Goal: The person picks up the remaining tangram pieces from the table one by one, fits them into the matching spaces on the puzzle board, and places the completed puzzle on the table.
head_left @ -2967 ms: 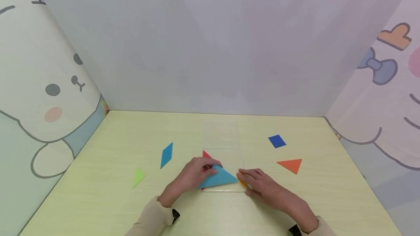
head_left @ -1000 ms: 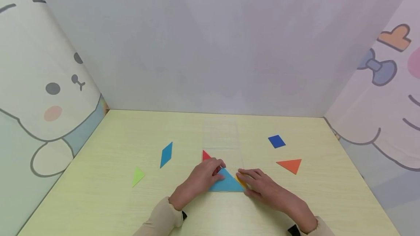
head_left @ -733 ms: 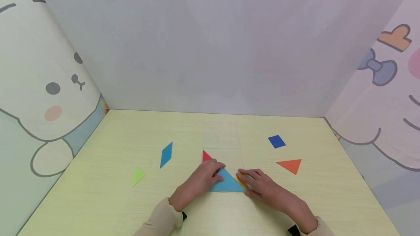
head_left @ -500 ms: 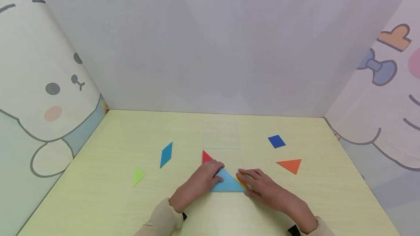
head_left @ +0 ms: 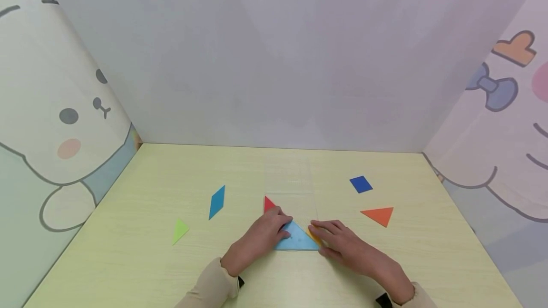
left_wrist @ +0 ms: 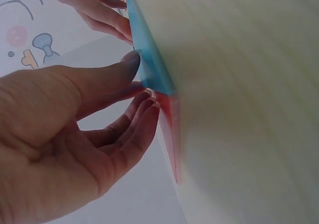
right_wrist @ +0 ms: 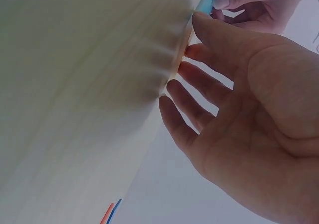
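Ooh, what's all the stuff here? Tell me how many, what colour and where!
Middle triangle: 1, light blue, front centre, partly covered
Pointed piece: 1, red, left of centre, mostly covered
Covered piece: 1, yellow-orange, right of centre
Slanted piece: 1, blue, left
Left triangle: 1, green, far left
Four-sided piece: 1, dark blue, right, towards the back
Right triangle: 1, orange, right
Clear panel: 1, see-through, centre
Table: 1, pale yellow, underneath
Back wall: 1, grey
Side walls: 2, pale with cartoons, left and right
Sleeves: 2, beige, front
Left hand: 1, on the middle triangle
Right hand: 1, on the covered piece
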